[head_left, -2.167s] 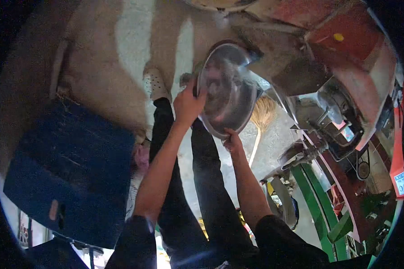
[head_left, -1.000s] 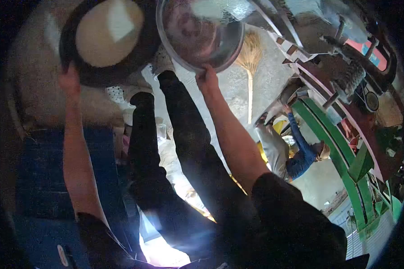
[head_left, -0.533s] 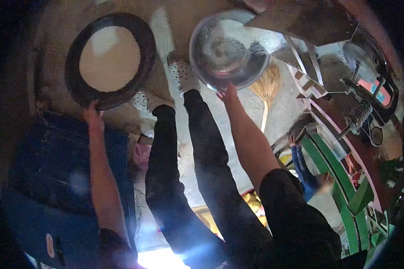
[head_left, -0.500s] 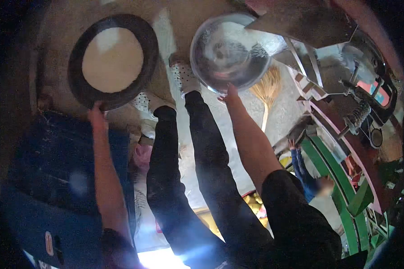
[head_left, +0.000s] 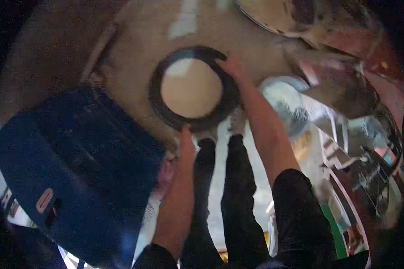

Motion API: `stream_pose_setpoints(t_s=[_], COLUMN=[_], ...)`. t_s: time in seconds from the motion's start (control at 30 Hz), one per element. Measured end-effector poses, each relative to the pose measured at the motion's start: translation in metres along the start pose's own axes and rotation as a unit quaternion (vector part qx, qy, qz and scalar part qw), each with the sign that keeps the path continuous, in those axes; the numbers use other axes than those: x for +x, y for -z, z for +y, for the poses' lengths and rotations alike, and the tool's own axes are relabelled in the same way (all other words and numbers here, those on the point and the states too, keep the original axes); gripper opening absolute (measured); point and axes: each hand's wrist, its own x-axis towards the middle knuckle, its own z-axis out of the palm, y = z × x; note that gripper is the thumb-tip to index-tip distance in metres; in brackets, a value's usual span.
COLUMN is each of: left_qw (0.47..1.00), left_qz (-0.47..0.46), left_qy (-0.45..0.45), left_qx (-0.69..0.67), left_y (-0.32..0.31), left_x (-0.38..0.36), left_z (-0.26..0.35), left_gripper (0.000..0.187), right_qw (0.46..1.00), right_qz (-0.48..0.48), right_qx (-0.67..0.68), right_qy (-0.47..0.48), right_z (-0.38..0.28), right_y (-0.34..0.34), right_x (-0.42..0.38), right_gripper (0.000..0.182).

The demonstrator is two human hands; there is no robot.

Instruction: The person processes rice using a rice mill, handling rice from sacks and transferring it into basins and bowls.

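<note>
A round, dark-rimmed pan (head_left: 159,92) with a pale, flat content or surface in its middle is in front of me, above my feet. My left hand (head_left: 185,131) grips its near edge. On the far right part of the rim lies my right hand (head_left: 230,65), its fingers bent over the edge. To the right of my right forearm stands a metal basin (head_left: 285,101) with something whitish in it. The frame is blurred, so the finger detail is soft.
A large dark blue box-like object (head_left: 85,175) fills the left side. Behind the basin, a broom (head_left: 303,145) shows faintly. Metal machinery (head_left: 368,175) stands at the right, with a green beam (head_left: 334,231) below it. A wide round object (head_left: 296,18) is at the upper right.
My right hand has left the metal basin and taken hold of the dark pan's rim. The view has turned, so the pan now appears nearer the centre and the basin farther right.
</note>
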Motion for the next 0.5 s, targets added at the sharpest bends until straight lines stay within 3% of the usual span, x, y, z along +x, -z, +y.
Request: stream_pose_setpoints(t_s=[0.03, 0.07, 0.1, 0.13, 0.23, 0.3, 0.33, 0.4, 0.43, 0.47, 0.5], left_qw=[0.969, 0.980, 0.981, 0.980, 0.985, 0.992, 0.994, 0.961, 0.968, 0.969, 0.959], left_qz=[0.097, 0.149, 0.192, 0.194, 0.139, 0.113, 0.079, 0.153, 0.194, 0.229, 0.154], left_qy=[0.053, 0.010, -0.028, -0.027, 0.068, -0.050, -0.075, -0.226, -0.153, -0.081, -0.160], left_qx=[0.222, 0.131, 0.033, 0.025, -0.078, -0.020, 0.006, 0.037, 0.045, 0.050, 0.176], left_y=[0.031, 0.001, -0.037, -0.033, -0.022, -0.021, -0.016, -0.027, -0.011, -0.002, -0.020], left_x=[0.069, 0.023, -0.022, -0.027, -0.042, -0.069, -0.090, -0.137, -0.155, -0.169, -0.233], left_z=[-0.033, -0.004, 0.026, 0.031, 0.040, 0.055, 0.064, 0.089, 0.087, 0.091, 0.153], left_gripper=[0.031, 0.034, 0.037, 0.037, 0.051, 0.056, 0.054, 0.045, 0.047, 0.050, 0.046], right_qw=[0.998, 0.990, 0.996, 0.999, 0.994, 0.996, 0.998, 0.997, 0.994, 0.996, 0.997], right_qz=[-0.062, -0.121, -0.074, -0.034, -0.068, 0.006, 0.022, 0.047, 0.094, 0.082, 0.058], right_qx=[-0.026, -0.059, -0.040, -0.023, -0.080, -0.060, -0.030, -0.006, 0.049, 0.043, 0.021], right_qy=[-0.016, -0.030, -0.011, -0.004, 0.003, -0.071, -0.057, -0.066, 0.005, -0.015, -0.039], right_z=[0.012, 0.028, 0.034, 0.046, 0.031, 0.056, 0.069, 0.041, 0.039, 0.035, 0.018], right_y=[-0.018, -0.038, -0.045, -0.048, -0.007, 0.001, 0.011, 0.063, 0.084, 0.109, 0.144], right_x=[0.019, 0.040, 0.046, 0.027, -0.022, -0.040, -0.056, -0.098, -0.120, -0.143, -0.168], right_gripper=[0.033, 0.034, 0.035, 0.035, 0.035, 0.040, 0.041, 0.043, 0.041, 0.037, 0.040])
